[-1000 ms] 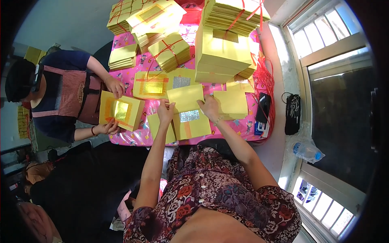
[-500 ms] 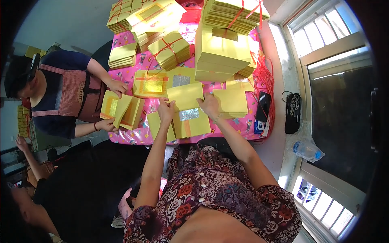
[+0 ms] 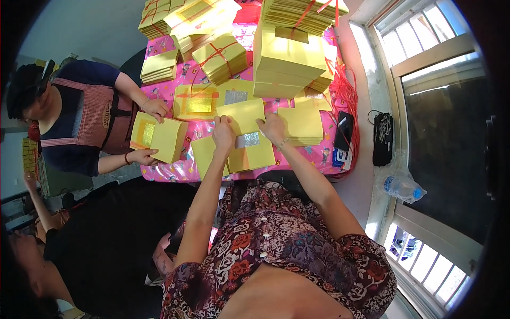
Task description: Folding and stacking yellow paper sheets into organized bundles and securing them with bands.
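A folded sheet of yellow paper (image 3: 241,115) lies between my hands over a stack of yellow sheets (image 3: 257,158) with a silver foil square (image 3: 247,140). My left hand (image 3: 223,133) is closed, its fingers curled on the sheet's lower left edge. At the sheet's right edge my right hand (image 3: 272,129) pinches it with thumb and fingers. Right of that hand sits a pile of folded yellow paper (image 3: 301,125). Another yellow pile (image 3: 206,151) is left of my left wrist, partly behind it. Beyond lies a yellow sheet with a gold foil square (image 3: 200,103).
On the pink patterned tablecloth (image 3: 186,130), tall yellow stacks (image 3: 289,61) and tied bundles (image 3: 220,59) stand at the back. Red straps (image 3: 348,101), a phone (image 3: 343,130) and a blue-white box (image 3: 342,158) lie right. A co-worker (image 3: 93,119) at left handles a yellow stack (image 3: 169,139).
My left hand has curled and moved slightly right, onto the sheet's lower edge. My right hand remains at its edge. The co-worker's lifted sheet now lies flat against their stack.
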Demonstrator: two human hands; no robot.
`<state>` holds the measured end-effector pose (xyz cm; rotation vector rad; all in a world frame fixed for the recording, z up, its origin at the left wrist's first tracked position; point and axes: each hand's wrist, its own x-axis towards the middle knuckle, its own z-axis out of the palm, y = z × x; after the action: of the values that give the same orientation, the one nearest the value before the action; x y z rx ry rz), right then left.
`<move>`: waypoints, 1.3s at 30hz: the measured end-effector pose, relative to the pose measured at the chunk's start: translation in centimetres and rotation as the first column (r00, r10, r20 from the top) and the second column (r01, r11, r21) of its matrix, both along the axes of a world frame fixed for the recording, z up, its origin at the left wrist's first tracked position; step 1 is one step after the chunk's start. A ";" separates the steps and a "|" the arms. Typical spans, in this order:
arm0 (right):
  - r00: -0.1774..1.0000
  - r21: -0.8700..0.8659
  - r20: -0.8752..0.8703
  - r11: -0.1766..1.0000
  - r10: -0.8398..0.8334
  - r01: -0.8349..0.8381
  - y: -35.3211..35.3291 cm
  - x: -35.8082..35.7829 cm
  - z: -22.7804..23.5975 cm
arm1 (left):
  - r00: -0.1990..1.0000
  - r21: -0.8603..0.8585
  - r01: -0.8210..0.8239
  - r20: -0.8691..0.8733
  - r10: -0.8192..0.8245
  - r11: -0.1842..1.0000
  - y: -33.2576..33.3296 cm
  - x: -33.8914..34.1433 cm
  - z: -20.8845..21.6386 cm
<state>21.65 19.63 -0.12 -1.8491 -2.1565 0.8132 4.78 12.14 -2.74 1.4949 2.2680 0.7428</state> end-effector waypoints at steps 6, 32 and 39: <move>1.000 0.031 -0.011 0.999 -0.007 0.007 0.1 0.4 -0.7 | 0.999 0.034 -0.008 -0.033 0.009 0.999 -0.8 2.9 2.0; 0.895 0.258 -0.227 0.910 0.383 -0.324 -3.1 0.1 -1.8 | 0.995 0.294 -0.007 0.093 -0.022 0.956 -2.6 2.0 -0.6; 0.911 0.276 -0.132 0.898 0.389 -0.344 -2.8 0.1 -1.9 | 0.979 0.218 -0.034 0.204 -0.012 0.975 -2.9 1.3 -0.4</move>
<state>21.71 16.82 -2.06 -1.2128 -2.3915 0.7071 6.10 9.26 -3.16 1.4249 2.0974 1.1293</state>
